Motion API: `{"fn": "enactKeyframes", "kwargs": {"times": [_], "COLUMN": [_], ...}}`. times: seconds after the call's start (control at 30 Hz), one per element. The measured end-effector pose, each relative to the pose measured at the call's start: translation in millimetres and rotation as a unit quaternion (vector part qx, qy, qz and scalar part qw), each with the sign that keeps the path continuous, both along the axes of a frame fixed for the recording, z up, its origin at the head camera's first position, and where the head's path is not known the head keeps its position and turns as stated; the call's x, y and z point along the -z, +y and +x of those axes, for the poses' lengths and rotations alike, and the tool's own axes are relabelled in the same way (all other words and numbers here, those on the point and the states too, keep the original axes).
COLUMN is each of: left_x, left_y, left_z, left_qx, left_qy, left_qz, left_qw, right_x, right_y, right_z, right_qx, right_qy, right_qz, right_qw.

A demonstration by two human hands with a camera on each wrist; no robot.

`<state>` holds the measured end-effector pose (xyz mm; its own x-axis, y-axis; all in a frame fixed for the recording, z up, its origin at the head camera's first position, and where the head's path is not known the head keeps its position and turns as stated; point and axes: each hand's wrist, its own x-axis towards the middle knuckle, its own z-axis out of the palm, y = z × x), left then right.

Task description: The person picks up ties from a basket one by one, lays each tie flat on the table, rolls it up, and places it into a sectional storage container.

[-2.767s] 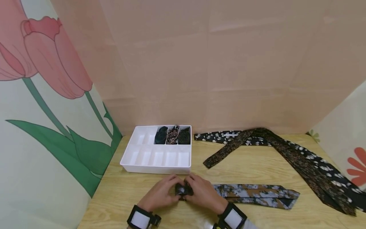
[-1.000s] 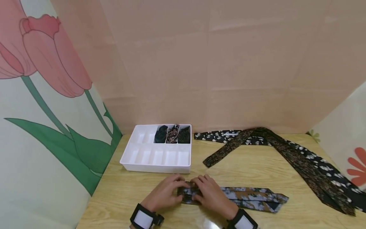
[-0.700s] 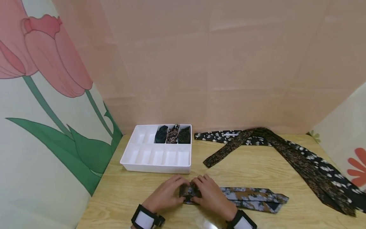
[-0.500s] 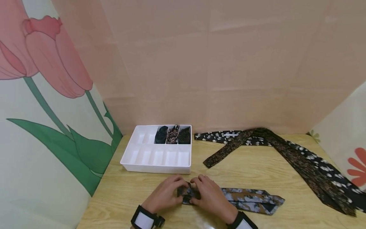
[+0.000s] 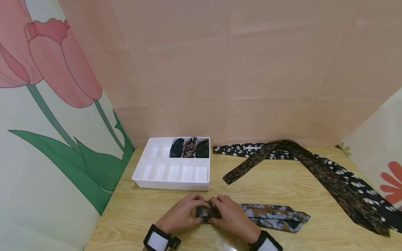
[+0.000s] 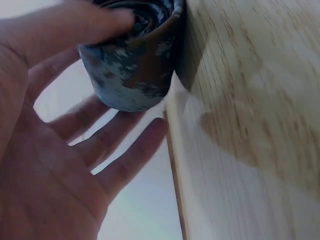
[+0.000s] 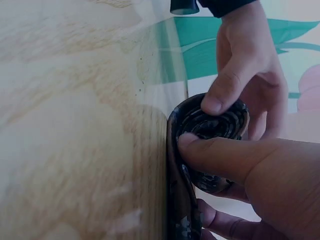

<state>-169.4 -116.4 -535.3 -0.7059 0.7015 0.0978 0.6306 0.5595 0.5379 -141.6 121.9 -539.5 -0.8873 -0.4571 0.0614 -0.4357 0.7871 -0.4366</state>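
A patterned necktie point(image 5: 273, 217) in blue-grey, brown and black lies along the table, its left end wound into a coil between both hands. My left hand point(image 5: 182, 214) holds the coil's left side, thumb on its near face and fingers around the far one. From the other side my right hand point(image 5: 232, 218) grips the coil where the flat tail runs off rightward. The left wrist view shows the coil point(image 6: 132, 75) standing on its edge on the wood. Its spiral layers point(image 7: 215, 125) appear in the right wrist view, with both thumbs pressed on them.
Behind the hands stands a white divided tray point(image 5: 171, 184). Three rolled ties, one dark green point(image 5: 177, 148), one pink-and-black point(image 5: 190, 148) and one dark olive point(image 5: 202, 149), sit in its back row. A brown-black tie point(image 5: 317, 174) overlaps a black-and-white floral tie point(image 5: 348, 174) at right.
The tie's pointed right end has slid left as the coil turns between the hands. Both hands sit slightly farther right than at first. The tray and other ties stay put.
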Motion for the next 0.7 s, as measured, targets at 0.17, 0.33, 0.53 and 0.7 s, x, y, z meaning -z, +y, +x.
{"fn": "enactKeyframes", "kwargs": {"times": [0.17, 0.33, 0.53, 0.7], "left_x": [-2.0, -1.1, 0.6, 1.6], "left_y": [0.8, 2.0, 3.1, 7.5], "left_z": [2.4, 2.5, 1.7, 2.3], "left_qx": [-0.002, -0.022, -0.025, -0.001], "left_qy": [-0.006, 0.011, 0.039, 0.045], "left_qz": [-0.007, -0.017, -0.019, -0.011], "left_qw": [1.0000, 0.9996, 0.9988, 0.9989], "right_x": [0.9, 2.4, 3.8, 3.4], "right_y": [-0.7, 0.1, 1.5, 4.3], "right_z": [0.1, -0.9, 1.3, 1.1], "right_qx": [0.004, 0.008, 0.005, 0.000], "right_qy": [-0.002, 0.000, 0.009, -0.002], "right_qz": [-0.013, -0.022, -0.042, -0.047], "right_qw": [1.000, 1.000, 0.999, 0.999]}}
